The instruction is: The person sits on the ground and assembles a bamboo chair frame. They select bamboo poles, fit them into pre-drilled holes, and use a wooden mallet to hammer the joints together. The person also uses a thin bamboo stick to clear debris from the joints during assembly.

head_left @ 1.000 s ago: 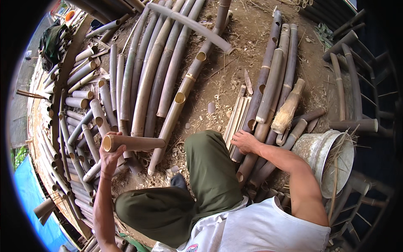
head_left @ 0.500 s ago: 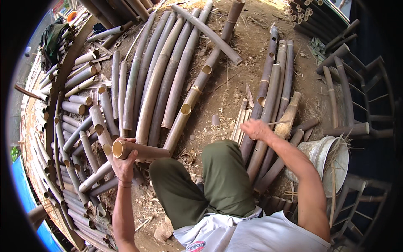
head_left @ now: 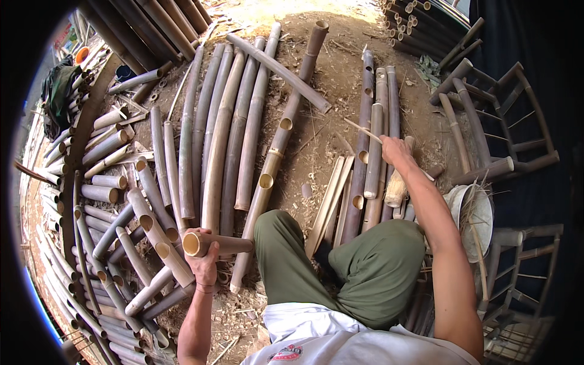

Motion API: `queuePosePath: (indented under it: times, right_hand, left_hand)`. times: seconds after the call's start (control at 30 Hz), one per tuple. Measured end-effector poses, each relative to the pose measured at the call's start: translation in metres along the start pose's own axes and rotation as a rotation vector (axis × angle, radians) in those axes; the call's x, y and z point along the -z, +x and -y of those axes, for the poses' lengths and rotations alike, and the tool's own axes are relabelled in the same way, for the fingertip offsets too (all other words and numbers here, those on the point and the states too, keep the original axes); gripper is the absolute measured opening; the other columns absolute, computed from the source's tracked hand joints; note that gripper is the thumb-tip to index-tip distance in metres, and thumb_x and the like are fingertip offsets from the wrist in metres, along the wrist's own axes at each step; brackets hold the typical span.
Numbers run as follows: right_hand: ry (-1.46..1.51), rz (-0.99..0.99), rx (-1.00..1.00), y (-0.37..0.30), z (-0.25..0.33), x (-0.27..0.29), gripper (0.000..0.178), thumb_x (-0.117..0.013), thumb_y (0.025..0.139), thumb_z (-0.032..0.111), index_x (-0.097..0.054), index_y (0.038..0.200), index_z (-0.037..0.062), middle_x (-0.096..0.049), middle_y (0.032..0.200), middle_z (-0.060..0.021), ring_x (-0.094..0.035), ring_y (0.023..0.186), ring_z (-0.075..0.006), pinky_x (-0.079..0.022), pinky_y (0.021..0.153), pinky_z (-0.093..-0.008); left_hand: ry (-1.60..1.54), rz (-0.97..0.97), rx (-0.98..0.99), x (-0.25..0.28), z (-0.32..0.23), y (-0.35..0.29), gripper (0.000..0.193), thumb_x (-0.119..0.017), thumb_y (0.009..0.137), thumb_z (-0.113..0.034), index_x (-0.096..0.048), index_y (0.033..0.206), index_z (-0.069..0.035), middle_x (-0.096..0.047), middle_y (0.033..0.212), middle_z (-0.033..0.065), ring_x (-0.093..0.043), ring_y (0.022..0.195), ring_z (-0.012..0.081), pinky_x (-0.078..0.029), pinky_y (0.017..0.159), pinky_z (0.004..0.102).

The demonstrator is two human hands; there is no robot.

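Head view, below and left of the frame's centre: the left hand (head_left: 204, 260) has its fingers wrapped around a short bamboo tube (head_left: 231, 245), near its open end. Right of centre, the fingers of the right hand (head_left: 396, 151) close around a slim pale stick (head_left: 363, 129). The tube looks stiff, hollow and fairly light, perhaps slippery; its middle seems the surest hold, the cut rim likelier to split.

Left hand (head_left: 204, 266): fingers mostly hidden behind short, brown, hollow bamboo tube (head_left: 226, 245). Right hand (head_left: 396, 151): fingertips on thin, pale wooden stick (head_left: 363, 129) too small to read. Round, grey-white bucket (head_left: 480, 214) partly behind bare right arm (head_left: 439, 234). Long, dark-brown bamboo poles (head_left: 139, 30) cut by top edge.
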State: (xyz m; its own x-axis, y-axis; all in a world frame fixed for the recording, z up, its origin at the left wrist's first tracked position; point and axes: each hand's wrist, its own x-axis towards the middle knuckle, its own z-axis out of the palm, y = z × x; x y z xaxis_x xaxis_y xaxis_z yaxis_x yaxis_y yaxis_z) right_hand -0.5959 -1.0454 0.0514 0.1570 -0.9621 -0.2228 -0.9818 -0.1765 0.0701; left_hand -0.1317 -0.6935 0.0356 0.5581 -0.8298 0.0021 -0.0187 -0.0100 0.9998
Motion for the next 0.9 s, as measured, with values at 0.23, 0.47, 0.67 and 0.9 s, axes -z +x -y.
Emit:
queuePosePath:
  times: [0.23, 0.47, 0.67, 0.9]
  right_hand:
    - [0.154, -0.031, -0.075, 0.067, 0.024, -0.041, 0.026, -0.051, 0.090, 0.010, -0.071, 0.107, 0.0077, -0.070, 0.109, -0.0228, -0.065, 0.107, -0.0438, -0.052, 0.089, -0.0525]
    - [0.182, 0.010, 0.112, 0.129, 0.075, -0.053, 0.020, -0.058, 0.091, 0.010, -0.068, 0.104, -0.0007, -0.071, 0.099, -0.0259, -0.069, 0.093, -0.0416, -0.055, 0.079, -0.0514]
    - [0.503, 0.072, 0.436, 0.133, 0.112, -0.067, 0.031, -0.053, 0.099, 0.018, -0.061, 0.122, -0.0007, -0.069, 0.076, -0.0150, -0.067, 0.065, -0.0243, -0.052, 0.059, -0.0404]
    - [1.268, 0.663, 0.403, 0.131, 0.102, -0.049, 0.033, -0.053, 0.103, 0.024, -0.062, 0.121, -0.0010, -0.067, 0.079, -0.0036, -0.055, 0.054, -0.0062, -0.046, 0.051, -0.0209]
  left_hand:
    - [0.001, -0.058, 0.020, 0.001, 0.000, -0.001, 0.053, -0.074, 0.075, -0.002, -0.050, 0.122, -0.005, -0.059, 0.113, 0.0072, -0.057, 0.106, 0.0182, -0.045, 0.098, 0.0345]
    - [-0.039, -0.181, 0.032, -0.008, -0.002, 0.000, 0.057, -0.073, 0.070, -0.002, -0.050, 0.123, -0.004, -0.061, 0.110, 0.0071, -0.058, 0.106, 0.0186, -0.046, 0.099, 0.0355]
    - [-0.049, -0.368, 0.090, -0.032, -0.008, -0.016, 0.057, -0.070, 0.071, -0.002, -0.050, 0.125, -0.004, -0.060, 0.115, 0.0071, -0.057, 0.108, 0.0189, -0.045, 0.100, 0.0353]
    - [0.596, -0.859, -0.666, -0.094, -0.070, 0.010, 0.051, -0.051, 0.090, -0.009, -0.045, 0.139, 0.004, -0.053, 0.136, 0.0194, -0.055, 0.124, 0.0269, -0.041, 0.113, 0.0435]
